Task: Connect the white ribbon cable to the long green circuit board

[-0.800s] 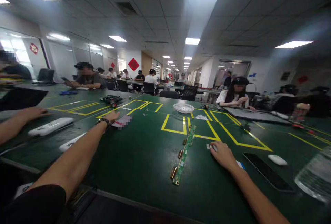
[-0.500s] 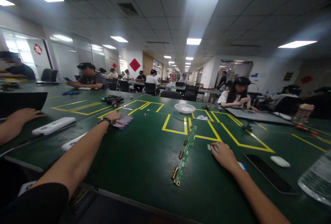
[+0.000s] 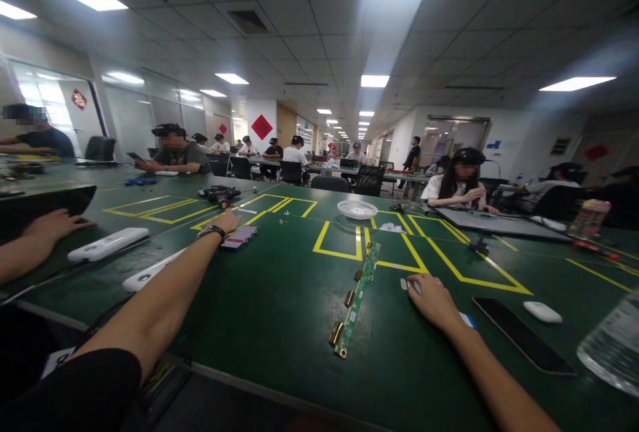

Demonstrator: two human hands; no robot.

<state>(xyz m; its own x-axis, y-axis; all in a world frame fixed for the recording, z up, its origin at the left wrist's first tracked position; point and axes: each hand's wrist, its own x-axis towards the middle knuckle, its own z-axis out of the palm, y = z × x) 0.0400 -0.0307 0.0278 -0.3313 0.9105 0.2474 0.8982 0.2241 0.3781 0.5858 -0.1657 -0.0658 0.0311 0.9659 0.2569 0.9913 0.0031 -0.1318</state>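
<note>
My left hand (image 3: 228,221), with a dark watch (image 3: 212,231) on the wrist, is stretched forward over the green table. Just beside it lies a flat pinkish-white object (image 3: 238,237), partly pixelated. That hand's fingers are too small and foreshortened to make out. My right hand (image 3: 428,293) rests on the table with its fingers curled together at a small whitish piece (image 3: 405,283). Between my arms a long narrow green circuit board (image 3: 355,305) with copper-coloured flaps on its left edge lies apart from both hands.
Right of my right forearm are a black phone (image 3: 522,335), a white earbud case (image 3: 542,312) and a clear bottle (image 3: 612,345). A clear round dish (image 3: 357,210) stands ahead among yellow tape outlines. White power strips (image 3: 108,244) and a co-worker's hand (image 3: 54,225) are at left.
My left hand has shifted slightly right and forward, beside the pinkish-white object. The view has turned a little. My right hand and the circuit board stay put.
</note>
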